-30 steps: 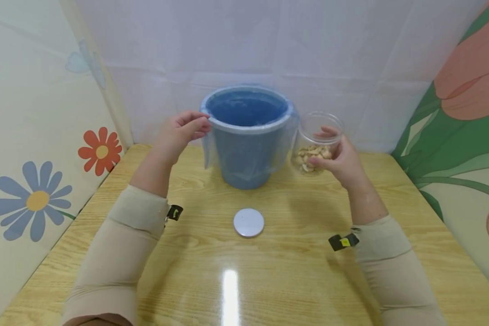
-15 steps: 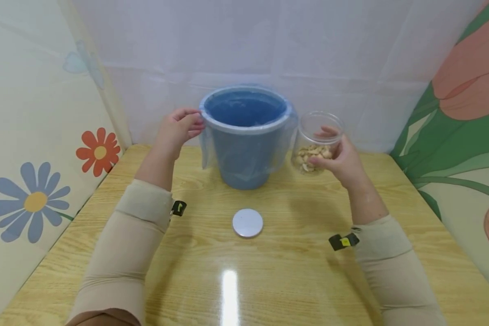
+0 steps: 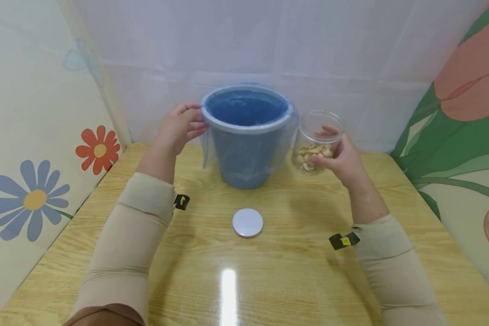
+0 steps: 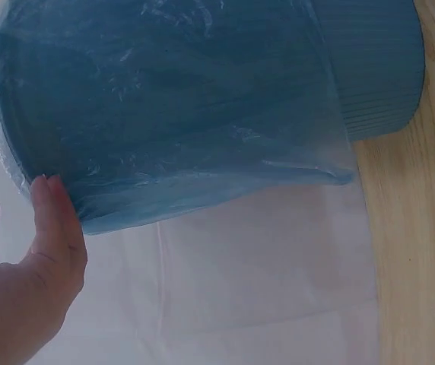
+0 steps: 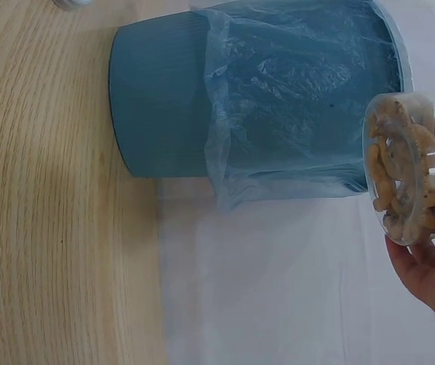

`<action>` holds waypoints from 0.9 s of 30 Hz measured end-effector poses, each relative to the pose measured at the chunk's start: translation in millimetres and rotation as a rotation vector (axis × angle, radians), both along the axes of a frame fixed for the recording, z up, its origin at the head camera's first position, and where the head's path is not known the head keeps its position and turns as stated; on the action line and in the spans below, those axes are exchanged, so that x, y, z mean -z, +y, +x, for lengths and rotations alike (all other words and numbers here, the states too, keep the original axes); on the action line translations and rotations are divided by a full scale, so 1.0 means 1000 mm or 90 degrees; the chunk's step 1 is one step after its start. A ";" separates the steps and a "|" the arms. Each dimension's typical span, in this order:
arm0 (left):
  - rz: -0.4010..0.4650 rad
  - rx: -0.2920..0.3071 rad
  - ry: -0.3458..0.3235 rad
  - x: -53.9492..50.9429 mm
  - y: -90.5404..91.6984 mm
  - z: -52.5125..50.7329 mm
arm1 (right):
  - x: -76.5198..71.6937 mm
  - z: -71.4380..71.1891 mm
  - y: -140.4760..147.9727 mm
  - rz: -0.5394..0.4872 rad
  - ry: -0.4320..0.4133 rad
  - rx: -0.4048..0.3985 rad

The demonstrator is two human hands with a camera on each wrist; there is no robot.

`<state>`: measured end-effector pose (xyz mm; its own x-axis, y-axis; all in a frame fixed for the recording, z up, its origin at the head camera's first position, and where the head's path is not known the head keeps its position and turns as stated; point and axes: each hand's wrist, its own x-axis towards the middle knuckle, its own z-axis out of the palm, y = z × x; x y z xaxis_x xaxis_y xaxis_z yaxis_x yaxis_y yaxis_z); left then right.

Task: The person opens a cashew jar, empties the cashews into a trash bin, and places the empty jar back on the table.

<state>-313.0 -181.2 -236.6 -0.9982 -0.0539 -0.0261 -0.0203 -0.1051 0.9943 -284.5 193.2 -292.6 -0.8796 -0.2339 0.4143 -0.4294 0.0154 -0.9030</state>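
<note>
Blue bucket [image 5: 164, 99], draped with a clear bag [image 5: 278, 99], near the far edge of the counter [image 3: 301, 280]. Left hand [image 3: 182, 124]: thumb and fingers apart, fingertips [image 4: 42, 190] at the bucket's rim [image 3: 248, 129]. Right hand [image 3: 342, 160]: grip curled round a jar [image 3: 314, 141] of cashews [image 3: 309, 156], raised beside the bucket.

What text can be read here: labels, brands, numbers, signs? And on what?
No legible text anywhere.
Black piece by the left cuff: yellow-green mark, too small to read.
Black piece by the right cuff: yellow-green mark, too small to read.
Jar, bucket, plastic liner, white disc: none visible.
</note>
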 end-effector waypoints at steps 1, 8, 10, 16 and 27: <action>0.011 0.002 -0.004 -0.001 0.000 -0.001 | 0.000 0.000 0.000 -0.002 0.000 -0.001; 0.025 -0.002 -0.027 -0.004 0.006 -0.004 | 0.000 0.001 0.001 0.012 0.001 0.007; 0.029 -0.006 -0.030 -0.004 0.009 -0.006 | 0.000 0.001 0.001 0.012 0.001 0.008; 0.027 -0.019 -0.035 -0.005 0.013 -0.008 | -0.001 0.002 0.001 0.002 0.002 0.006; -0.010 -0.054 -0.053 -0.004 0.018 -0.012 | -0.006 0.003 0.003 0.018 0.006 0.012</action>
